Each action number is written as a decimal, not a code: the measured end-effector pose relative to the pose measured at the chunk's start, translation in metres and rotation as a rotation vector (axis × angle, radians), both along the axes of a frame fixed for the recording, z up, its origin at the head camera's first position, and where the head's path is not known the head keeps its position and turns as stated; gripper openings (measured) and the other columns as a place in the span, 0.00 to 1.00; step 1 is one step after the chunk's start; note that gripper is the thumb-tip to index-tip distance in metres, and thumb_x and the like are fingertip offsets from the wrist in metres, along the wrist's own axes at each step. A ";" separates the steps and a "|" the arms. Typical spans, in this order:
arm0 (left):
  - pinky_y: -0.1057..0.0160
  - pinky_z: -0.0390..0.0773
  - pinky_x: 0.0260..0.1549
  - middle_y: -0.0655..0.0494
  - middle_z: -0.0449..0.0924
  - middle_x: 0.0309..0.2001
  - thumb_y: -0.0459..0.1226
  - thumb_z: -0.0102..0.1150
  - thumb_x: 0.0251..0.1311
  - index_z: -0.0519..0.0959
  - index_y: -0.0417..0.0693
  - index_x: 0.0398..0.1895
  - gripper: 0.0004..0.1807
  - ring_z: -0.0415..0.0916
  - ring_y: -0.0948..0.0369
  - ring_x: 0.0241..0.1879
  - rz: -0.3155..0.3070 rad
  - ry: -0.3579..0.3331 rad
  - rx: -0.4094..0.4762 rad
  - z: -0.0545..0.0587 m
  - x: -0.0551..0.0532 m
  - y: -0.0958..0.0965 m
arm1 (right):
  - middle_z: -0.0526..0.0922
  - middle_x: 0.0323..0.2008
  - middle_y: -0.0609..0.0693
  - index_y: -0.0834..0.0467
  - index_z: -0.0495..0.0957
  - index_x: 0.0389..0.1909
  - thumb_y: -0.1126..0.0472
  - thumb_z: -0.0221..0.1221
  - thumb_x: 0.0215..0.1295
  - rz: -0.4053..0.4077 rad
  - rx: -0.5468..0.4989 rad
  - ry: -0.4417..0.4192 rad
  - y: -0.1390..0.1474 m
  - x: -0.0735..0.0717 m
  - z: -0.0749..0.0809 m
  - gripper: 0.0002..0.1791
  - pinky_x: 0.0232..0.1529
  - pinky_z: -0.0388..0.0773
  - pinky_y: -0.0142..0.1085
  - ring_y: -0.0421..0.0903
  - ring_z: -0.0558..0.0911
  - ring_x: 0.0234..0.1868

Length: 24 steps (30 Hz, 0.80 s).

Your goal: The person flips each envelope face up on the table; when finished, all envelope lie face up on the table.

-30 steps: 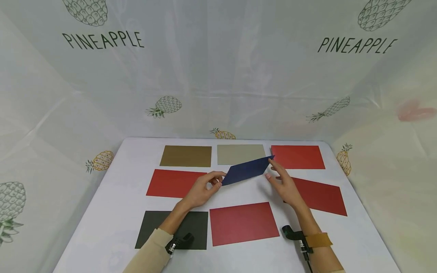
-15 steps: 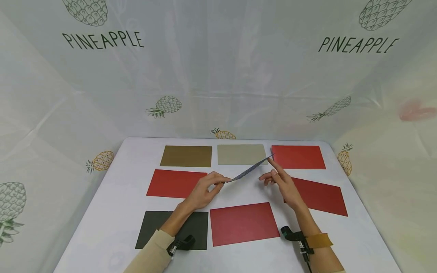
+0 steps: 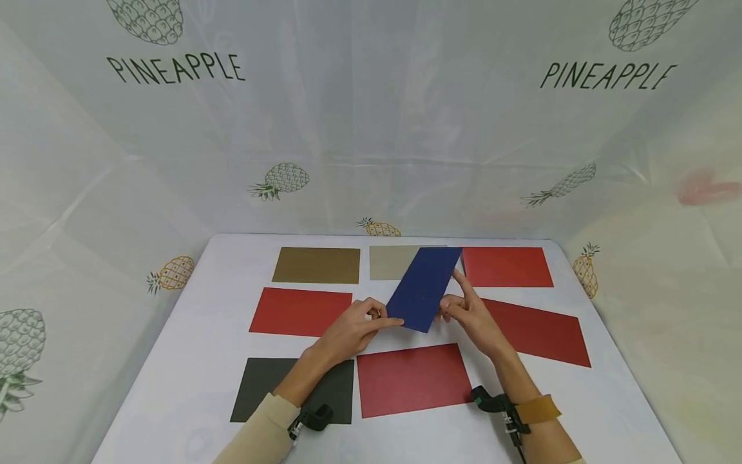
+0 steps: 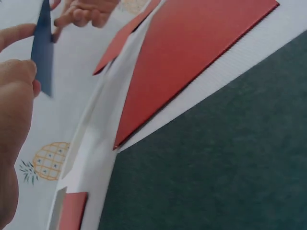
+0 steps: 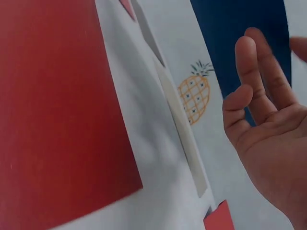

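A dark blue rectangular card [image 3: 424,289] is held tilted above the middle of the table in the head view. My left hand [image 3: 353,330] pinches its lower left corner, the thumb lying across the front. On the opposite side, the straight index finger of my right hand [image 3: 476,319] touches the card's right edge, with the thumb beside that edge lower down. From the right wrist, the card [image 5: 244,19] shows behind loosely bent, spread fingers of the right hand [image 5: 268,115]. The left wrist view sees the card [image 4: 44,57] nearly edge-on.
Flat cards lie around the hands: brown [image 3: 315,265], grey-beige [image 3: 390,261], bright red [image 3: 507,267], red at left [image 3: 298,312], dark red at right [image 3: 545,332], black [image 3: 255,386] and pinkish red [image 3: 414,381]. A pineapple-print curtain [image 3: 371,116] encloses the white table [image 3: 174,386].
The blue card turned from a low slant through edge-on to show a broad upright face. My left thumb came across its front. My right thumb and fingers moved in to its right edge.
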<state>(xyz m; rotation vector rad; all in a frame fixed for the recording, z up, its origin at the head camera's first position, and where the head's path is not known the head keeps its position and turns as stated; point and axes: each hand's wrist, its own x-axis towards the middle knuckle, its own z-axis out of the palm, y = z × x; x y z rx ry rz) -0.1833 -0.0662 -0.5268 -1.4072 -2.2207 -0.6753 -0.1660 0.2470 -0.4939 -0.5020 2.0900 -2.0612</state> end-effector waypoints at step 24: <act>0.65 0.75 0.40 0.56 0.62 0.61 0.51 0.61 0.68 0.67 0.64 0.74 0.32 0.71 0.64 0.45 0.097 -0.461 0.138 -0.008 -0.006 -0.002 | 0.75 0.37 0.60 0.58 0.68 0.72 0.67 0.50 0.77 -0.093 0.292 0.120 -0.001 -0.001 0.001 0.24 0.31 0.70 0.35 0.47 0.72 0.32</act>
